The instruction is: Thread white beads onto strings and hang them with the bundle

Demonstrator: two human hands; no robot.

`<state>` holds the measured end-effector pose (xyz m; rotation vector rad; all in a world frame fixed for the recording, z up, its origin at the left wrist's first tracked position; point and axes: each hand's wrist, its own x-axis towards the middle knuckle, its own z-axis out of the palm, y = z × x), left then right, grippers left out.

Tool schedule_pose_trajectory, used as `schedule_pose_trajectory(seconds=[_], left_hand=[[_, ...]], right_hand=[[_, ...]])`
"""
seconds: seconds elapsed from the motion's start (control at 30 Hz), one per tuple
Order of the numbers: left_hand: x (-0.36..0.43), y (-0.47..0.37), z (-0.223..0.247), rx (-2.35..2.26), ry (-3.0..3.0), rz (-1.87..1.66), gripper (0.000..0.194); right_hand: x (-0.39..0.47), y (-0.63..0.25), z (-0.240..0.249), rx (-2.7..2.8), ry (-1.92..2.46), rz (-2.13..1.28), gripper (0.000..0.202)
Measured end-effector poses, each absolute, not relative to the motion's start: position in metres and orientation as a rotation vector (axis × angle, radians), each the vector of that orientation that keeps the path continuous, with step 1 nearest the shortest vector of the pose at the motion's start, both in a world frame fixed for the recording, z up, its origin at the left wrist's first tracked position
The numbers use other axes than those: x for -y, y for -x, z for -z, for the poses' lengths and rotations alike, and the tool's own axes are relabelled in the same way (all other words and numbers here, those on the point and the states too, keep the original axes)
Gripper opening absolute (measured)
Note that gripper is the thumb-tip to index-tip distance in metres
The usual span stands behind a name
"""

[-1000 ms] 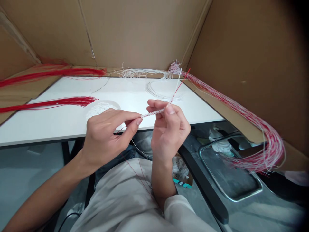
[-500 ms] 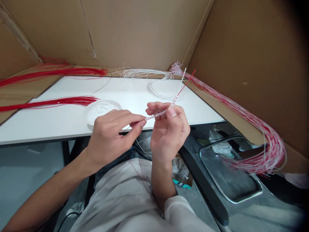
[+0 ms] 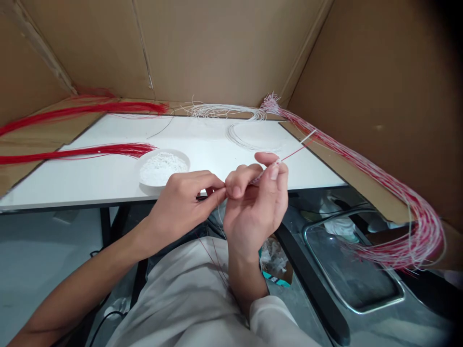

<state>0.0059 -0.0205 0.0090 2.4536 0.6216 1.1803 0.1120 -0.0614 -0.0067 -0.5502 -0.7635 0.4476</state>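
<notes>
A thin red-and-white braided cord (image 3: 257,179) runs between my two hands over the table's front edge. My left hand (image 3: 186,202) pinches its near end between thumb and fingertips. My right hand (image 3: 256,205), palm up, is closed on the cord: the fingers curl over it and the thumb presses near its far end. From there a loose red strand (image 3: 294,153) and a white strand (image 3: 307,136) stick out to the upper right. Most of the braid is hidden by the right fingers. Fine dark red threads hang down over the white shirt (image 3: 191,289).
A white dish (image 3: 140,179) of small white beads (image 3: 164,166) stands on the white table (image 3: 108,178). Red thread bundles (image 3: 133,150) lie left, white threads (image 3: 217,111) behind. A long red-and-white bundle (image 3: 361,166) runs down the right side. Cardboard walls (image 3: 235,48) surround the table.
My right fingers have curled in over the braid, which lay exposed before. The loose strand ends have swung down to the right. Both hands now meet, and the view has shifted slightly.
</notes>
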Motion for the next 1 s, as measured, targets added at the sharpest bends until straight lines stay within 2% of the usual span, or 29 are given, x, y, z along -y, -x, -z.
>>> schedule_pose_trajectory(seconds=[0.23, 0.37, 0.57, 0.67, 0.8, 1.0], left_hand=[[0.012, 0.004, -0.014, -0.617, -2.457, -0.976, 0.011], [0.009, 0.018, -0.026, -0.662, -2.494, -0.903, 0.004], [0.006, 0.041, -0.043, -0.705, -2.206, -1.222, 0.020], [-0.003, 0.047, -0.041, -0.528, -2.120, -1.103, 0.023], [-0.013, 0.053, -0.040, -0.329, -2.078, -0.972, 0.014], [-0.012, 0.056, -0.046, -0.391, -2.280, -1.063, 0.022]], right_hand=[[0.058, -0.123, 0.007, 0.845, 0.495, -0.681, 0.022], [0.056, -0.122, 0.008, 0.854, 0.476, -0.697, 0.020], [0.061, -0.117, 0.012, 1.030, 0.584, -0.792, 0.023], [0.064, -0.117, 0.015, 1.174, 0.609, -0.911, 0.027], [0.065, -0.118, 0.016, 1.260, 0.657, -1.023, 0.026], [0.061, -0.119, 0.014, 1.359, 0.702, -1.020, 0.028]])
